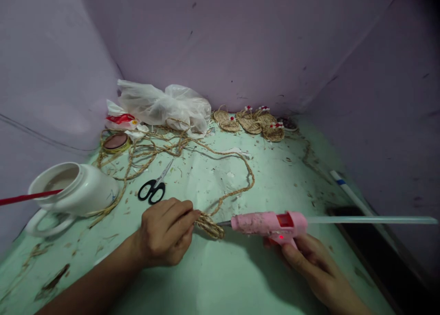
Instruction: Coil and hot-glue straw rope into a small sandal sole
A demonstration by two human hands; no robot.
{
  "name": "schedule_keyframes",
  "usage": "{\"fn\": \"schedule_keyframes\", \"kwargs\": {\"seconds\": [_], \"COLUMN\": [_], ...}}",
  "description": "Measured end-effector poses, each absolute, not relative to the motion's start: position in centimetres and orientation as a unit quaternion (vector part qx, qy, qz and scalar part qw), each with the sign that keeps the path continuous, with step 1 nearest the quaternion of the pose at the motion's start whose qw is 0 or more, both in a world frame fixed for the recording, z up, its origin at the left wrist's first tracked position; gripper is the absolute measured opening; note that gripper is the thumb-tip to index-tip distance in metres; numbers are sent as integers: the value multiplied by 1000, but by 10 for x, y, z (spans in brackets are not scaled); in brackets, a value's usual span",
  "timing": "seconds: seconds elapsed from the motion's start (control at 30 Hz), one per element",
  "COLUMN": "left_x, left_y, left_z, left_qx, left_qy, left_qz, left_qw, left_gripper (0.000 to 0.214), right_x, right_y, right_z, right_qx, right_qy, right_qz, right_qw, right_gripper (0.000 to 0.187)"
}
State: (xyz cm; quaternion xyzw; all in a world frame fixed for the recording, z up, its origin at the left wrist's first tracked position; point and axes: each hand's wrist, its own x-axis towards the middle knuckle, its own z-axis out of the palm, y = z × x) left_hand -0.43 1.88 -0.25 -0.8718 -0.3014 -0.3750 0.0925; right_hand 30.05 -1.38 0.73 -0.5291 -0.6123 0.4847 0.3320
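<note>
My left hand (168, 232) is closed on a small coil of braided straw rope (212, 228), pinching it between thumb and fingers. A long tail of the same rope (252, 173) runs from the coil up across the table to a loose tangle. My right hand (312, 264) grips the handle of a pink glue gun (268, 224), whose red light is lit. The gun's metal nozzle points left and meets the right side of the coil. A clear glue stick (371, 220) juts from its back end. Whether glue is coming out cannot be made out.
Black-handled scissors (151, 191) lie beyond my left hand. A white mug (89, 189) rests on its side at left, near a roll of tape (116, 142). Plastic bags (165, 104) and several woven straw pieces (250, 122) line the wall. A dark tray-like object (385, 264) sits at right.
</note>
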Motion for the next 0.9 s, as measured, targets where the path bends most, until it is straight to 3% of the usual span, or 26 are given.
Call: {"fn": "schedule_keyframes", "kwargs": {"seconds": [0.17,0.67,0.9], "left_x": [-3,0,1], "left_y": [19,17,18], "left_z": [-1,-3,-2], "left_qx": [-877,-885,-882], "left_qy": [-301,-293,-299], "left_qz": [-364,-356,-357], "left_qw": [93,67,69], "left_gripper": [32,33,31], "right_x": [293,290,285], "right_y": [-17,-14,-13], "right_z": [8,10,9], "right_qx": [-546,-514,-517], "right_qy": [-577,-646,-638], "right_qz": [486,456,444], "right_qw": [363,333,357], "right_gripper": [37,29,32]}}
